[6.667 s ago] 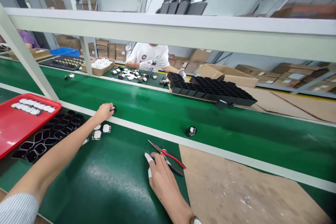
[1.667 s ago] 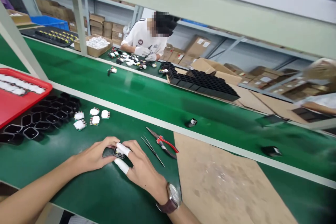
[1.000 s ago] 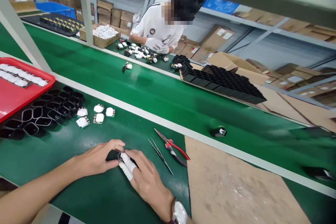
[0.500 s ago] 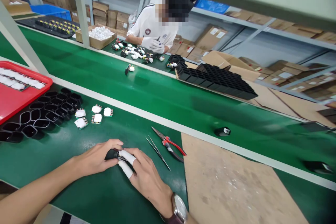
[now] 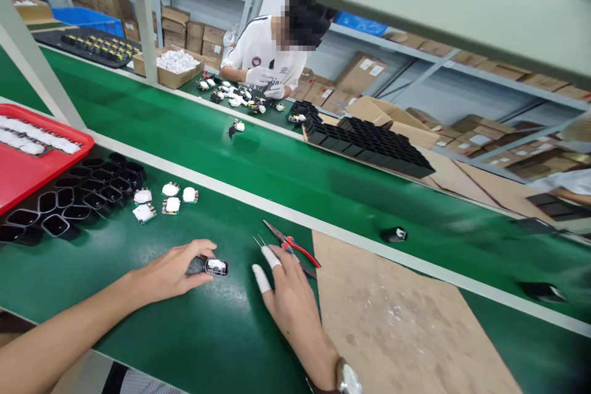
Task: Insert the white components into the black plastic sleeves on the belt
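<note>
My left hand (image 5: pixel 173 271) grips a black housing (image 5: pixel 216 267) from its left side; white and metallic parts show in the housing's open end, which faces right. My right hand (image 5: pixel 289 289), with white covers on two fingers, is over the tweezers (image 5: pixel 259 241), whose tips stick out past the fingers. Whether it grips them is hidden. Red-handled pliers (image 5: pixel 300 250) lie just behind that hand. Several small boards with white tops (image 5: pixel 172 205) rest on the green table (image 5: pixel 184 345), beyond my left hand.
Black empty housings (image 5: pixel 78 212) and a red tray (image 5: pixel 41 166) are at the left. A brown board (image 5: pixel 397 314) lies at the right. Beyond runs a green belt (image 5: pixel 286 166) carrying a few parts. Across it, a person in white gloves (image 5: pixel 263 78) handles something dark.
My right hand has left the housing and moved right, over the tweezers. My left hand still holds the housing, whose open end now shows. The part on the far belt has shifted slightly right.
</note>
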Demonstrator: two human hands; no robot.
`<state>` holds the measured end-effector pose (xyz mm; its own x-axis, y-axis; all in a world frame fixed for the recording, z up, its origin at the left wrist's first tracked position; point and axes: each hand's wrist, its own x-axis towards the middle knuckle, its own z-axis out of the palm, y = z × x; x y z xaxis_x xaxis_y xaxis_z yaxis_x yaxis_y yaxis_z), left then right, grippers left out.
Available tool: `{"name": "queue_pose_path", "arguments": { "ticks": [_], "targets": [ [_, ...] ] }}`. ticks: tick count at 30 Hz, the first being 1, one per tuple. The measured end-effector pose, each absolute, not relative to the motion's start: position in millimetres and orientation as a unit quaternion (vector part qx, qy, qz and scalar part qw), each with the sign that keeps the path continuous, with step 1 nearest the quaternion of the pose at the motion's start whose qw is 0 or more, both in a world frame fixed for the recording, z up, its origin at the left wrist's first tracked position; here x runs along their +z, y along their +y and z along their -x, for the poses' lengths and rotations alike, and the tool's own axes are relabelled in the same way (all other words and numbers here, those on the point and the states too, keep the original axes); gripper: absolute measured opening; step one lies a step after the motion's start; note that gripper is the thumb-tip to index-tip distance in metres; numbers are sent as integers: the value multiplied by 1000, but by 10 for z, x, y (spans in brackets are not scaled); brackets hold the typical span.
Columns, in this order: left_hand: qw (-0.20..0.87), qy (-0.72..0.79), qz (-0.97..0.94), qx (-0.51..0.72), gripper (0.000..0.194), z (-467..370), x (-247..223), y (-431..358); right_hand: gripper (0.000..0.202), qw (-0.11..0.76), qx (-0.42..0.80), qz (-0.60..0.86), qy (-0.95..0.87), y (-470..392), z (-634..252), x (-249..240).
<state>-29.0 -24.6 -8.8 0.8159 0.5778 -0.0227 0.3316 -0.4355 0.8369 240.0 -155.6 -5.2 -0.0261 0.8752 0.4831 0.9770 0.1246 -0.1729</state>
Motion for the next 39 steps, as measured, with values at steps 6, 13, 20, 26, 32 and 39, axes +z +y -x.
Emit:
{"name": "queue_pose_path", "arguments": {
  "ticks": [6,13,20,26,32,39],
  "targets": [
    [449,274,-840,134,54,264,-51,-273,32,273,-80,617,-734,-1669,-2479,-60],
    [445,265,-843,148,54,270,-61,-284,20,246,-72,576,-776,-1769,-2088,267],
    [446,255,-843,158,55,279,-67,-282,25,224,-106,581,-775,-1717,-2101,260],
    [443,253,-846,154,54,280,-56,-281,23,232,-75,571,-784,-1646,-2102,256],
    [444,261,-845,146,55,267,-72,-277,26,204,-69,524,-824,-1534,-2096,381],
    [440,268,-845,142,54,270,-93,-281,32,177,-130,508,-833,-1581,-2105,580]
  ]
}}
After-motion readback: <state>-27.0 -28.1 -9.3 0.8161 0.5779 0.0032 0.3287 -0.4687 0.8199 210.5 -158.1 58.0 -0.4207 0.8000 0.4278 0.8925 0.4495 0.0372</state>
